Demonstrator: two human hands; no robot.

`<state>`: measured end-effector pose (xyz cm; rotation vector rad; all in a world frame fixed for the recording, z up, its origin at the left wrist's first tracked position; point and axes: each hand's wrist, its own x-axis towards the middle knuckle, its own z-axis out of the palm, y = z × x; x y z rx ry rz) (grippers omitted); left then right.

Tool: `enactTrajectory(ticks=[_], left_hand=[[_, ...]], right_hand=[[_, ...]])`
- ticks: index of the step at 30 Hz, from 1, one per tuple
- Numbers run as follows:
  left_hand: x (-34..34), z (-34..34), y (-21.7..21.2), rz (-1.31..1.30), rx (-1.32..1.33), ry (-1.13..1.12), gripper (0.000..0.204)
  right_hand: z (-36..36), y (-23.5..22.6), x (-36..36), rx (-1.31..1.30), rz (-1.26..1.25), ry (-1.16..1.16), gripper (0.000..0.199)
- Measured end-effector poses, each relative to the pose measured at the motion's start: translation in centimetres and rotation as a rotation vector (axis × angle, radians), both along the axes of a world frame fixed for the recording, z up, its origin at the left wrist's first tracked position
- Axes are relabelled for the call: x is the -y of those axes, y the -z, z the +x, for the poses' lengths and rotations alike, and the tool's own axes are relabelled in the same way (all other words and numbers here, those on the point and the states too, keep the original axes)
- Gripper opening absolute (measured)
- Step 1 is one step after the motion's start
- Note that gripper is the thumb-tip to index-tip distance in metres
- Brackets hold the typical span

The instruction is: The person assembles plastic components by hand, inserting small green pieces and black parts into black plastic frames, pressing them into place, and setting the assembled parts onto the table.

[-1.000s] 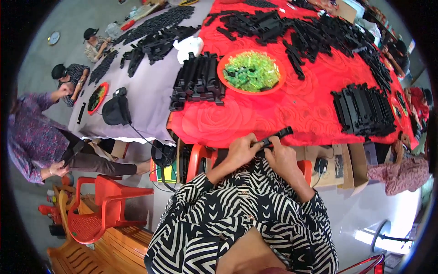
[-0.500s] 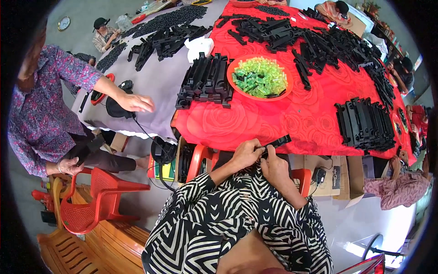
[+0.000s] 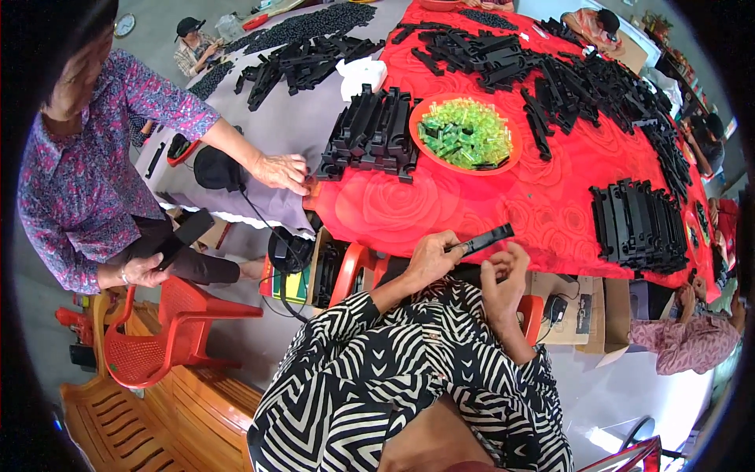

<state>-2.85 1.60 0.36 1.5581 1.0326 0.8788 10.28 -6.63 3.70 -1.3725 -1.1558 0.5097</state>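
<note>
- The person's forearms, in black-and-white zebra-striped sleeves (image 3: 409,370), come up from the near edge towards the counter (image 3: 472,208).
- The left hand (image 3: 431,258) is clamped on the near end of a long black plastic strip (image 3: 486,238), fingers curled round it.
- The right hand (image 3: 505,271) sits just beside and below the strip, fingers bent and loosely curled; I cannot tell whether it touches the strip.
- The strip is held tilted over the near edge of the counter's red flowered cloth, its far end pointing up and right.
- Under the counter edge stand cardboard boxes (image 3: 574,303) and an orange chair back (image 3: 354,267).
- On the near left, a red plastic chair (image 3: 169,326) stands on the floor beside a wooden bench (image 3: 165,421).
- Farther on the cloth lies an orange bowl (image 3: 511,157) holding green translucent pieces (image 3: 464,132).
- Left of the bowl is a stack of black parts (image 3: 371,132); on the right is another row of black strips (image 3: 641,224).
- A co-worker in a floral shirt (image 3: 71,165) rests one hand (image 3: 279,171) on the counter's grey part near the stack.
- At the far end lie loose heaps of black parts (image 3: 550,75).
</note>
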Motion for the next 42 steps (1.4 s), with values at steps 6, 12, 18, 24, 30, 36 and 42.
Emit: enactTrajectory(ticks=[6, 12, 18, 24, 30, 36, 42], left_hand=[[1.4, 0.4, -1.4, 0.15, -0.046, 0.13, 0.012], [1.9, 0.6, -2.2, 0.116, -0.109, 0.202, 0.014], [1.9, 0.8, -1.9, 0.099, -0.003, 0.256, 0.018], [1.6, 0.6, -2.9, 0.067, -0.203, 0.348, 0.013], [1.8, 0.9, -1.8, 0.102, 0.007, 0.348, 0.015], [1.7, 0.8, -1.7, 0.028, -0.021, 0.366, 0.014], [1.8, 1.0, -0.8, 0.014, 0.028, 0.34, 0.014]], right_hand=[[1.9, -1.5, -0.4, -0.226, -0.027, -0.027, 0.044], [2.5, -1.3, -0.4, -0.212, -0.066, -0.03, 0.019], [3.2, 0.4, -0.7, -0.005, 0.055, 0.022, 0.017], [2.9, 0.5, 0.0, 0.044, 0.069, 0.019, 0.019], [2.3, -0.3, -0.1, 0.006, 0.087, -0.02, 0.019], [2.4, 0.5, -0.3, -0.125, 0.013, -0.054, 0.018], [2.5, 0.4, -0.3, -0.074, 0.029, -0.059, 0.017]])
